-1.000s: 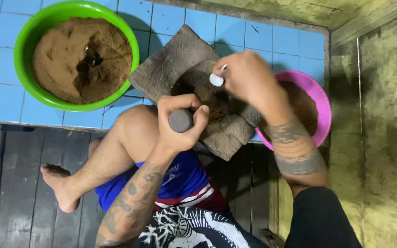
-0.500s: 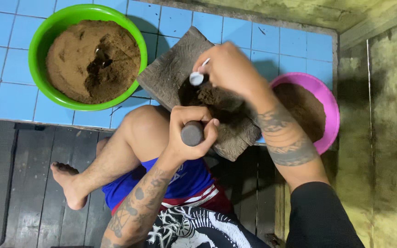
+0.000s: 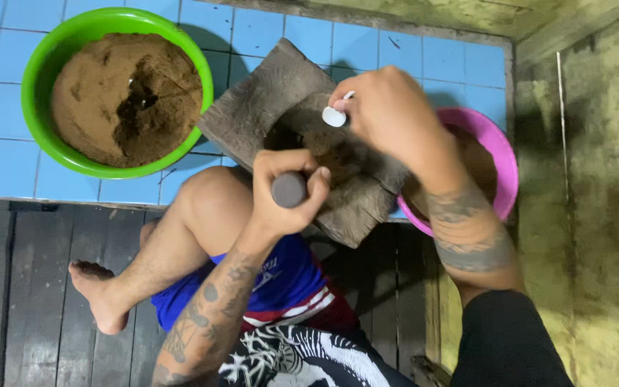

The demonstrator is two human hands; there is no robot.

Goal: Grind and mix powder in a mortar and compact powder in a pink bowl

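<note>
View from my head, looking down. My left hand (image 3: 284,188) is wrapped in a closed fist around the dark stone pestle (image 3: 289,190), whose rounded grey end faces up between my thumb and fingers; the hand sits at the near edge of the grinding stone (image 3: 266,107). My right hand (image 3: 388,115) is curled over the far side of that stone, its fingers pinched shut on a small white spoon (image 3: 335,116), whose bowl points toward the stone's hollow. Dark brown paste (image 3: 334,152) lies in the hollow, between my two hands. The grinding stone is a rough grey slab lying at an angle on the blue tiled floor (image 3: 8,165). To its left, well apart from my hands, stands a green bowl (image 3: 41,72) filled with brown ground paste, darker and wetter near its middle. To the right, partly hidden under my right forearm, is a pink bowl (image 3: 503,154) that also holds brown material. My bent bare leg (image 3: 173,244) rests on dark wooden planks (image 3: 30,287) beside the tiles.
</note>
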